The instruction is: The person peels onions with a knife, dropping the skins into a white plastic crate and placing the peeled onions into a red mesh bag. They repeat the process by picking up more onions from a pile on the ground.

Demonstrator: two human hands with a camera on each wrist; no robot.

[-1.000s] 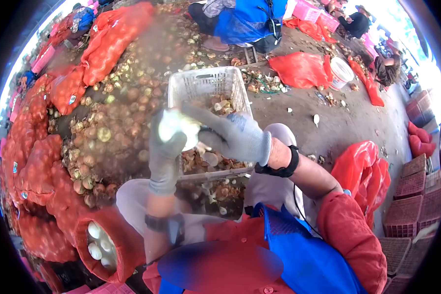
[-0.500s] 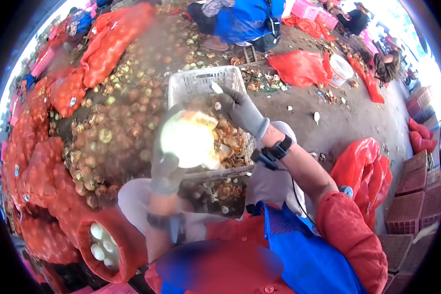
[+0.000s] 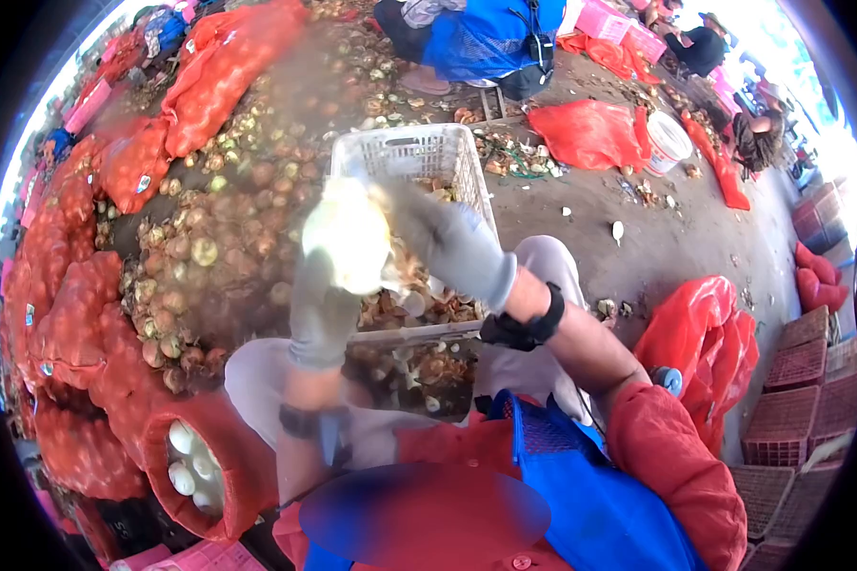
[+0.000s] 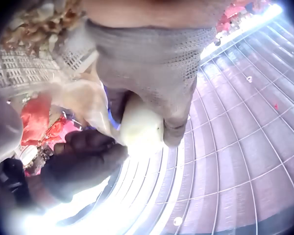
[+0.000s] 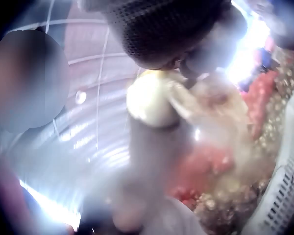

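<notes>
A white, peeled-looking onion [image 3: 348, 233], overexposed in the head view, is gripped by my gloved left hand [image 3: 322, 309]. In the left wrist view the left fingers wrap the onion [image 4: 143, 127] from both sides. My gloved right hand [image 3: 462, 249] is blurred, its curled fingers right at the onion's side. The right wrist view shows a pale flap of onion skin [image 5: 183, 100] at the right fingers, beside the onion [image 5: 149, 100]. Below both hands stands a white plastic crate [image 3: 467, 181] with onion skins [image 3: 428, 305] in it.
Loose onions [image 3: 209, 257] spread over the ground at left, beside filled red mesh sacks [image 3: 67, 314]. An open red sack [image 3: 257, 457] with white onions stands by the left knee. At right are a red bag [image 3: 700, 333] and stacked crates [image 3: 786, 409]. Another person [image 3: 486, 43] sits ahead.
The right hand moved off the onion toward the crate's far side with a small white piece, then came back to the onion. The left hand keeps its grip on the onion.
</notes>
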